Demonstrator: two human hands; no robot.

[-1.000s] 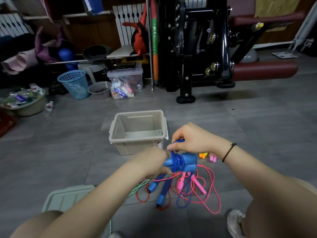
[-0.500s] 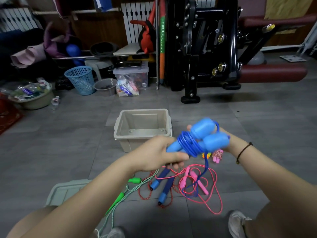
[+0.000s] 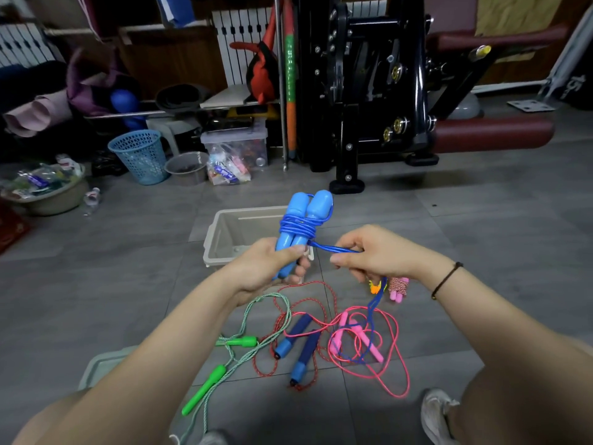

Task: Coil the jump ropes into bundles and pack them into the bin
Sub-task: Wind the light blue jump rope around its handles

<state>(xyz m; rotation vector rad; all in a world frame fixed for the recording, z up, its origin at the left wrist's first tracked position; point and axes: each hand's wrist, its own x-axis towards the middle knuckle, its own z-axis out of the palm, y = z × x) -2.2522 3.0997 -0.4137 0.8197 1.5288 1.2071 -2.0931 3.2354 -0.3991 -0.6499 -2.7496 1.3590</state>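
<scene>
At frame centre, the blue jump rope [image 3: 303,220] was gripped by its paired handles in the left hand [image 3: 269,268], its cord pinched taut in the right hand [image 3: 378,255]. Winding was underway; the dangling slack remained to be wrapped before the bin [image 3: 221,236] behind could be used

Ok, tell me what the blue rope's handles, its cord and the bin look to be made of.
Blue handles: likely smooth moulded plastic; rounded ends with a soft sheen. Blue cord: probably thin PVC or vinyl; glossy, bends in springy loops where the right hand pulls it taut. Bin: matte beige plastic; thin moulded walls and rolled rim.
</scene>
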